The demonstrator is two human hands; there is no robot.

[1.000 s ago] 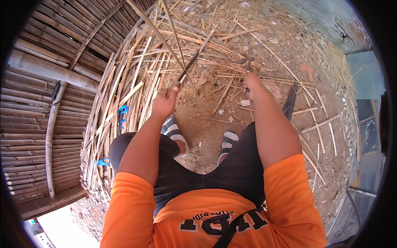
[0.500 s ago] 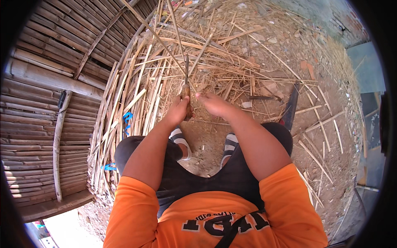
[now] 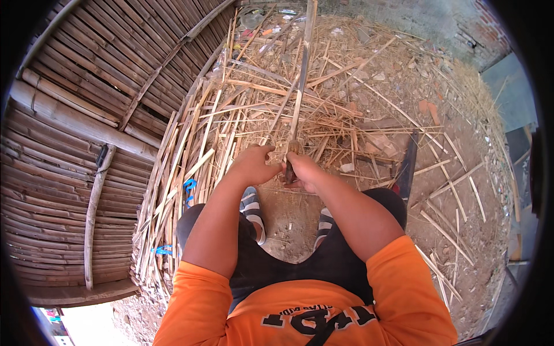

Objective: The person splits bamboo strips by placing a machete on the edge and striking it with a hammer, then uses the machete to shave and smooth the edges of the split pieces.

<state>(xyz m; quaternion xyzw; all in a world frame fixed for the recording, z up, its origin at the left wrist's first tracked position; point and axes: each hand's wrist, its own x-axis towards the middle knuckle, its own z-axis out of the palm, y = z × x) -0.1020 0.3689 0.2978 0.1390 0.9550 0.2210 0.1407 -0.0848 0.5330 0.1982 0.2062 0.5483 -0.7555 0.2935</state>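
My right hand (image 3: 307, 172) is closed round the brown wooden handle (image 3: 293, 149) of a knife, above the ground between my feet. The blade lies in line with a long pale bamboo strip (image 3: 307, 34) that runs away from me, so the two are hard to tell apart. Just left of the handle is my left hand (image 3: 254, 165), its thumb and forefinger apart and the thumb tip close to the handle. Its other fingers are partly hidden. Beyond its forefinger lies another thin strip (image 3: 281, 112).
Split bamboo strips (image 3: 173, 173) lie in a long heap at my left, beside a bamboo-slat wall (image 3: 52, 190). More strips and shavings (image 3: 323, 109) cover the ground ahead. A dark flat bar (image 3: 409, 164) lies by my right knee. Blue ties (image 3: 189, 187) show among the left strips.
The knife handle has passed from my left hand to my right and shifted rightward. My left hand has loosened. The long strip now stretches straight ahead from the handle.
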